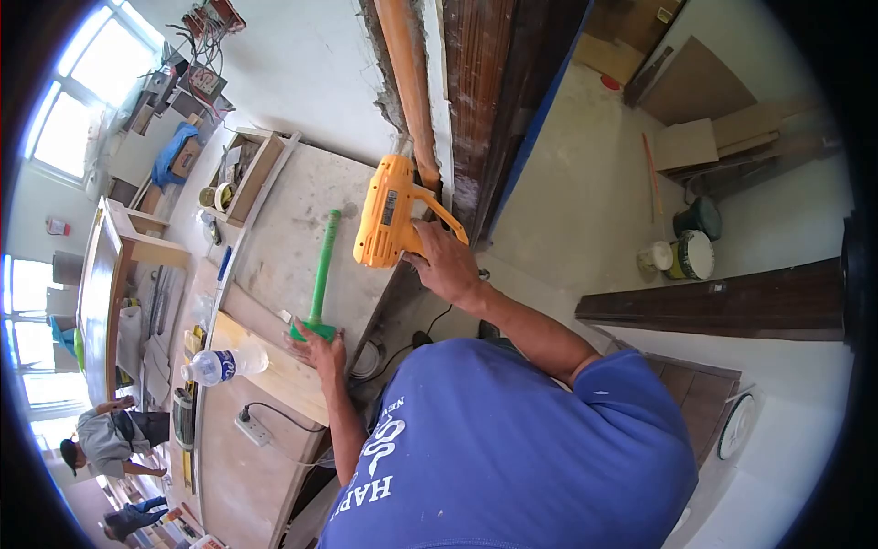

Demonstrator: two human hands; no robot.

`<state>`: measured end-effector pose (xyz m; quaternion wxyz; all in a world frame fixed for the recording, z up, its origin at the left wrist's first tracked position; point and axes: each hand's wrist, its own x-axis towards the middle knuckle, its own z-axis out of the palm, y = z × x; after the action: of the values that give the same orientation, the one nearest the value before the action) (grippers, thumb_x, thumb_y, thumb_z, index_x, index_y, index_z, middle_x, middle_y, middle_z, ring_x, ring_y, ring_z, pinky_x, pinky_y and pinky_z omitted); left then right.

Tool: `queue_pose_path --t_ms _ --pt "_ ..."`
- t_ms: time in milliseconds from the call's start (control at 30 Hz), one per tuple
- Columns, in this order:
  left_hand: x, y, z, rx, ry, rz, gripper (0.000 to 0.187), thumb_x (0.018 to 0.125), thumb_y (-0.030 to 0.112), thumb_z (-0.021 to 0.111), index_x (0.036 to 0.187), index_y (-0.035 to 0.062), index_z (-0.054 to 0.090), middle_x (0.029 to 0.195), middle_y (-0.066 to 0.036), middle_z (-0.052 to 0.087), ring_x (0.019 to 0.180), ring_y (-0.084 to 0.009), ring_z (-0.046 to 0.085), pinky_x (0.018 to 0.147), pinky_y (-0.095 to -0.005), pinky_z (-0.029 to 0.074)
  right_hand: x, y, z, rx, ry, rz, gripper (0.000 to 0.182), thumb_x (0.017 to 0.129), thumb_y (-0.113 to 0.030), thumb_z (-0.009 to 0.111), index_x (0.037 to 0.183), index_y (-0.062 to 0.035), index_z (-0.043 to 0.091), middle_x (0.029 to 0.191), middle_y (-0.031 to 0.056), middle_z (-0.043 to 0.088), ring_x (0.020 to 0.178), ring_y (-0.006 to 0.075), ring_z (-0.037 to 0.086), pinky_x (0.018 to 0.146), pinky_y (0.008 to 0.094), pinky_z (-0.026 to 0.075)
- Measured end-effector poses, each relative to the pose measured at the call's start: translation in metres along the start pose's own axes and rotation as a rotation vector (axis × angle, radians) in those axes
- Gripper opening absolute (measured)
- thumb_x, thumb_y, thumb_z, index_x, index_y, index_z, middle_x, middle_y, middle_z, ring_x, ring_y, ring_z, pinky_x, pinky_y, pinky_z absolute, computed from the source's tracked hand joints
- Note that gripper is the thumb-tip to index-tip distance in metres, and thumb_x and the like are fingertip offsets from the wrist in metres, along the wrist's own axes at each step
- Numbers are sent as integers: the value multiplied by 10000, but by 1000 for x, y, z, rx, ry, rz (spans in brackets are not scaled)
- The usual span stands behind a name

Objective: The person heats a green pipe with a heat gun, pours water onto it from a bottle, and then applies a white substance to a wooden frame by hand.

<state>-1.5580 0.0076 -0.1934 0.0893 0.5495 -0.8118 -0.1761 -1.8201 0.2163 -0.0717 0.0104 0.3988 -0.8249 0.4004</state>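
Note:
An orange heat gun point(384, 212) is gripped at its handle by my right hand point(446, 267), its metal nozzle close to an orange pipe point(407, 78) set in the wall. Lower on the left, my left hand point(320, 355) holds the wide end of a green pipe point(324, 270). This pipe lies over a dusty work surface point(279, 210), its narrow end pointing away from me. A clear water bottle point(222, 365) lies beside my left hand.
A power strip point(251, 426) with a black plug is on the board below the bottle. A wooden tray point(249, 174) holds small items. Buckets point(692, 255) stand on the floor at right. Two other people point(114, 437) are at lower left.

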Motion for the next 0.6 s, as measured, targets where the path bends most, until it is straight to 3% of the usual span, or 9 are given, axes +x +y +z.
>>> queue_pose_path --t_ms 367,600 --pt "-2 9 -7 -11 -8 -15 1254 722 291 909 1641 218 59 1615 -382 24 1527 -550 60 1224 -645 115 -17 39 27 -33 -107 75 572 869 -185 764 1327 4 480 1131 214 619 1046 403 637 879 471 543" --pt "-1 4 -2 -12 -10 -22 1251 731 295 906 1640 225 49 1619 -380 24 1523 -563 57 1216 -665 115 -6 20 12 -14 -49 32 566 855 -170 778 1312 -5 487 1121 197 622 1024 394 643 865 460 546"
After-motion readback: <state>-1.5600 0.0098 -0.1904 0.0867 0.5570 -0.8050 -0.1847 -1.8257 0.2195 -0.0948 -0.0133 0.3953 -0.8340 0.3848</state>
